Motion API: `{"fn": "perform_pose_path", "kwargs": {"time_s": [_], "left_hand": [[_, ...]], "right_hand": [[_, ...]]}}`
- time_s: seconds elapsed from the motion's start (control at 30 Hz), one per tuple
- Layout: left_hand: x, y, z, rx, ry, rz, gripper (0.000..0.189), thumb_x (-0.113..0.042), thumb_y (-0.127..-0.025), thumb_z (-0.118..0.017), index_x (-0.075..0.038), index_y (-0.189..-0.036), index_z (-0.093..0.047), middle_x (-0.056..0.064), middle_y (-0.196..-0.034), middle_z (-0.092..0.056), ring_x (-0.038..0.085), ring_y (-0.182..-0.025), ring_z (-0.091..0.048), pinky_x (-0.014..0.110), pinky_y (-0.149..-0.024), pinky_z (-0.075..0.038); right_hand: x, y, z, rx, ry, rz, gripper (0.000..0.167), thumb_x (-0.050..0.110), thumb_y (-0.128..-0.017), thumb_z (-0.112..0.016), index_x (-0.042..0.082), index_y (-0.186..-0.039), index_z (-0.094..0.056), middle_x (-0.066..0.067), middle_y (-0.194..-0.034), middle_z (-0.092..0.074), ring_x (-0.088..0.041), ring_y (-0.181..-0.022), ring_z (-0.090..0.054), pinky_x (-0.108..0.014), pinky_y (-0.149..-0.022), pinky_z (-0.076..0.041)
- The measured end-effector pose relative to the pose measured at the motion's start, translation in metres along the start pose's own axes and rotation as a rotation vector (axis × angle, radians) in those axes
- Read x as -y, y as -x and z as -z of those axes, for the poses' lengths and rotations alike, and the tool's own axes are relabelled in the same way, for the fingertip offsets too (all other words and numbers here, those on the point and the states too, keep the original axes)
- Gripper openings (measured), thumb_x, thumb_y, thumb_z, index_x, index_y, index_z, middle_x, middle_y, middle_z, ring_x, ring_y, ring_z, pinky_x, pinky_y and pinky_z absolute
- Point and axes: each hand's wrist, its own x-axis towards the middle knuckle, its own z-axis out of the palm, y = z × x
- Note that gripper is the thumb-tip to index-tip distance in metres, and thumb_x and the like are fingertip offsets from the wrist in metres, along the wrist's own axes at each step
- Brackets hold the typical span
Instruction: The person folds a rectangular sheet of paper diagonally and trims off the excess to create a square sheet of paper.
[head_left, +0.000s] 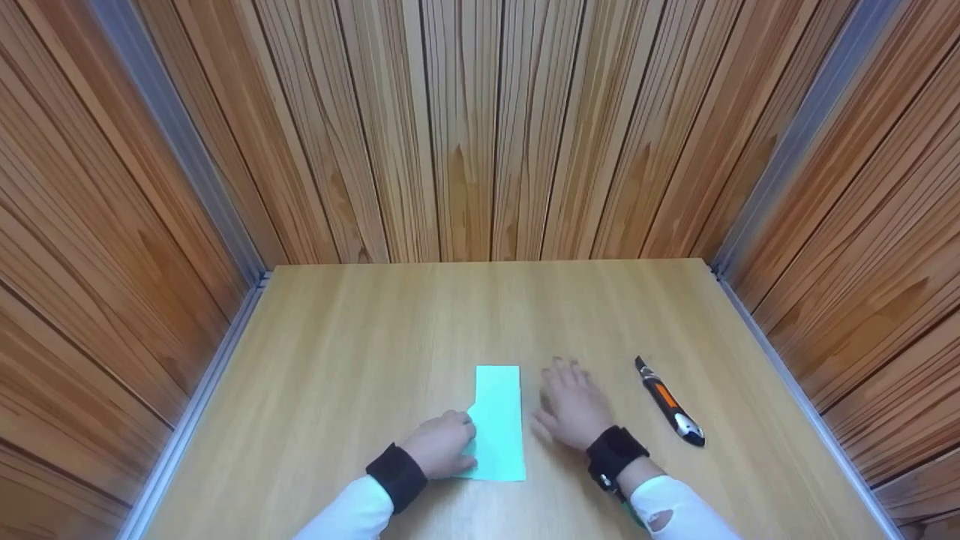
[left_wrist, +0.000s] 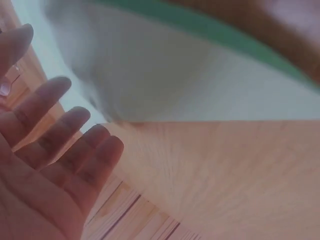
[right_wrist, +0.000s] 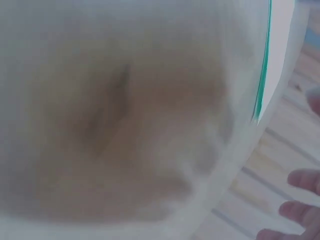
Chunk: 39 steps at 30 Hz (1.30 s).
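Note:
A mint-green paper [head_left: 499, 424] lies upright on the table. Along its lower left edge, my left hand [head_left: 442, 442] rests with loosely bent fingers touching it. Those fingers [left_wrist: 80, 150] appear spread apart in the left wrist view, beside a pale surface with a green edge; nothing is seen gripped. Just right of the paper, my right hand [head_left: 576, 405] is palm down over the table, fingers spread and holding nothing. In the right wrist view a thin green paper edge [right_wrist: 262, 75] shows, and only fingertips [right_wrist: 300, 212] enter at the right.
A black and orange utility knife [head_left: 669, 401] lies slanted on the wooden table [head_left: 360, 337], right of my right hand. Wood-plank walls [head_left: 465, 135] with metal corner strips stand behind and at both sides.

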Motion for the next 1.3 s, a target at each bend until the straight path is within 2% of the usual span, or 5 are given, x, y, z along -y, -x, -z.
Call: {"fn": "perform_pose_path", "kwargs": {"time_s": [0.2,0.4,0.53,0.73,1.3], "left_hand": [[-0.005,0.002,-0.007,0.037,-0.006,0.052,0.042,-0.034,-0.102,-0.076,-0.002,-0.129,-0.075,0.016,-0.127,-0.074,0.027,-0.112,-0.071,0.039,-0.096,-0.063],[-0.005,0.003,-0.009,0.003,-0.025,0.035,0.033,-0.03,-0.103,-0.075,-0.001,-0.12,-0.079,0.015,-0.119,-0.074,0.025,-0.1,-0.07,0.037,-0.088,-0.063],[-0.004,0.004,-0.01,0.003,-0.049,0.012,0.037,-0.029,-0.106,-0.071,0.0,-0.128,-0.075,0.017,-0.131,-0.072,0.028,-0.115,-0.07,0.038,-0.097,-0.063],[-0.002,0.0,-0.012,0.005,-0.098,0.011,0.043,-0.024,-0.111,-0.061,0.004,-0.144,-0.065,0.022,-0.151,-0.061,0.035,-0.143,-0.059,0.042,-0.113,-0.056],[-0.006,-0.018,-0.011,0.012,-0.077,0.057,0.05,-0.031,-0.109,-0.067,0.003,-0.145,-0.065,0.022,-0.154,-0.06,0.035,-0.146,-0.056,0.044,-0.114,-0.055]], "right_hand": [[0.03,-0.001,-0.012,0.108,0.012,0.142,0.084,0.054,-0.099,-0.075,0.001,-0.16,-0.05,-0.031,-0.169,-0.038,-0.053,-0.156,-0.039,-0.07,-0.126,-0.034],[0.052,-0.004,-0.018,0.216,-0.015,0.17,0.083,0.058,-0.1,-0.071,0.01,-0.164,-0.049,-0.023,-0.177,-0.03,-0.051,-0.162,-0.03,-0.066,-0.128,-0.033],[0.061,-0.004,-0.021,0.254,-0.032,0.184,0.081,0.055,-0.101,-0.071,0.009,-0.163,-0.049,-0.021,-0.178,-0.03,-0.049,-0.163,-0.028,-0.065,-0.127,-0.035],[0.065,-0.006,-0.027,0.286,-0.043,0.204,0.079,0.049,-0.102,-0.071,0.003,-0.162,-0.049,-0.022,-0.177,-0.032,-0.048,-0.163,-0.03,-0.065,-0.127,-0.035],[0.058,-0.016,-0.039,0.388,-0.017,0.181,0.065,0.037,-0.111,-0.059,0.005,-0.165,-0.044,-0.018,-0.176,-0.036,-0.042,-0.164,-0.03,-0.061,-0.131,-0.03]]}}
